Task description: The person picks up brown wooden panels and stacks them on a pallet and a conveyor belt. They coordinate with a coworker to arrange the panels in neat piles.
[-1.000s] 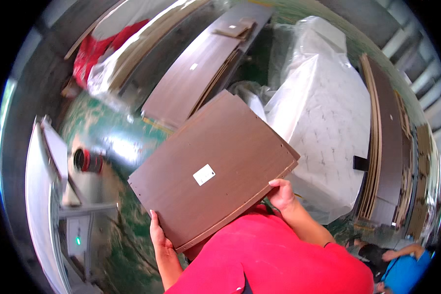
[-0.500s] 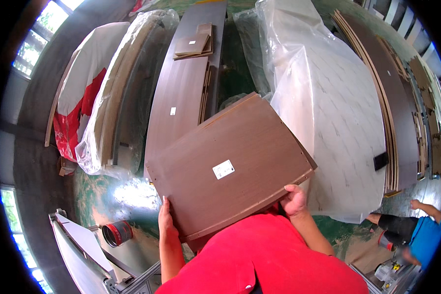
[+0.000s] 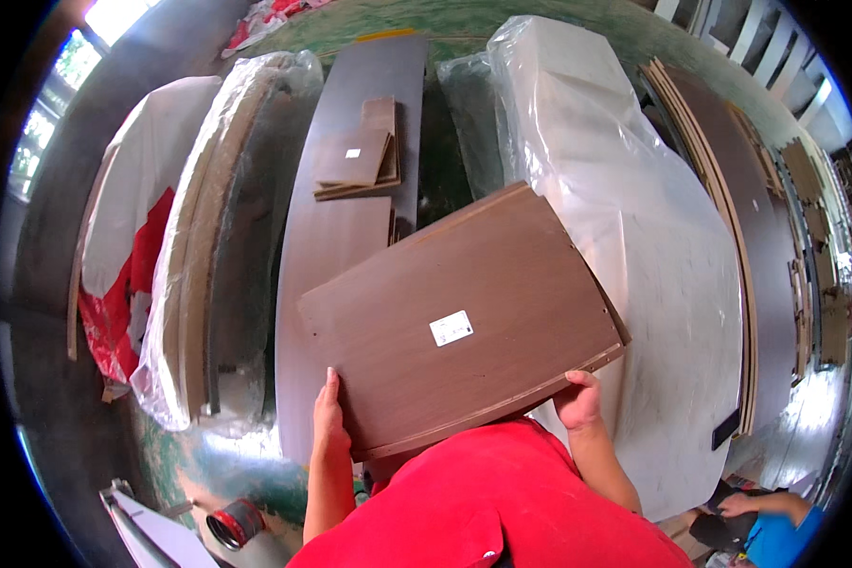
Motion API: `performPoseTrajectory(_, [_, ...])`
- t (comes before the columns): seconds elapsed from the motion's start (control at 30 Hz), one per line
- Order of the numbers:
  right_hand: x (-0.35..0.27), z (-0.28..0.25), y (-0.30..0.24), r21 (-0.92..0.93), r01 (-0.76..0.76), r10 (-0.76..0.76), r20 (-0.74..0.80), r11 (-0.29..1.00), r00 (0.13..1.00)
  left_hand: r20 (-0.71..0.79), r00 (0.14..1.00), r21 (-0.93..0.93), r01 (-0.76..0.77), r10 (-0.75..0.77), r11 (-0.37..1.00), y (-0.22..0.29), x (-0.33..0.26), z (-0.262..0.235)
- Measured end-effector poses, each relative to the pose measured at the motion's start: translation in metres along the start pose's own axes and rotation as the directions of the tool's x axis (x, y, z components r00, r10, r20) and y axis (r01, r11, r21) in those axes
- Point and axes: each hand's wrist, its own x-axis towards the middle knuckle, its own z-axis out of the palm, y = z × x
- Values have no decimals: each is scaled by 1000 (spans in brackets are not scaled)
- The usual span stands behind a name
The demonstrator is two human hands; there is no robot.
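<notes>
Brown boards [image 3: 511, 275], stacked, before a red shirt [image 3: 464, 483]: left hand [image 3: 329, 418] grips their left side, right hand [image 3: 579, 402] their near edge. Carrying seems in hand; moving on likely calls for steady, even support.

Brown boards [image 3: 502, 303], left hand [image 3: 329, 418] gripping left edge, right hand [image 3: 579, 402] gripping near edge, white label [image 3: 451, 328] on top

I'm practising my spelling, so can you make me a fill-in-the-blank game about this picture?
1. The left hand and right hand both hold boards coloured ____.
2. The label on top of them is coloured ____.
3. A co-worker's blue shirt shows near the picture's lower ____ corner.

Missing words: brown; white; right.
</notes>
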Motion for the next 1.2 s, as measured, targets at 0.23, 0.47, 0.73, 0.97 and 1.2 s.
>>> performPoseTrajectory(0.23, [118,113,-55,-85,210,-219,-118,974,968,128,983,69,121,-129,990,120,143,137])
performPoseTrajectory(0.47, [268,200,-99,38,203,-198,-96,979,975,126,991,138,24,-42,990,239,264,247])
performPoseTrajectory(0.73, [544,279,-182,37,15,-13,-59,999,998,-41,995,10,86,-85,996,338,393,393])
performPoseTrajectory(0.97, [717,411,-273,-153,-48,40,-52,987,998,-89,985,-151,130,-145,980,430,465,507])
performPoseTrajectory(1.2, [914,514,-333,-263,-70,75,11,962,997,-47,989,-278,124,-143,953,519,592,621])
